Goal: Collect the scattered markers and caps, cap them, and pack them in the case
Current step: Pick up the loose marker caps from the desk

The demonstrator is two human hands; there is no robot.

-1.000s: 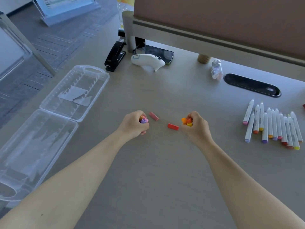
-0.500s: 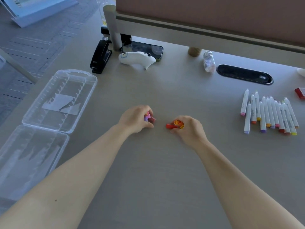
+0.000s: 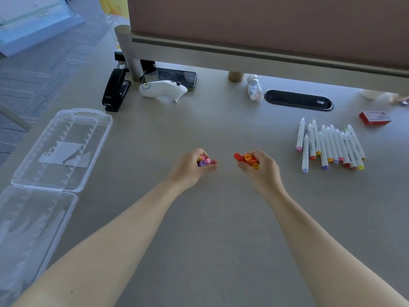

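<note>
— How far along is it?

— Gathering looks nearly done. Nearest, the left hand has its grip clamped on a cluster of small purple and pink plastic caps; the right hand is curled round red, orange and yellow caps.

— Any loose ones?

— None that I can see on the pale bench.

— And the markers?

— The white-barrelled markers lie grouped further right (far tips apparently bare), uncapped I'd judge. The clear hinged plastic case lies open at left, with no markers in it. Capping and packing remain.
</note>
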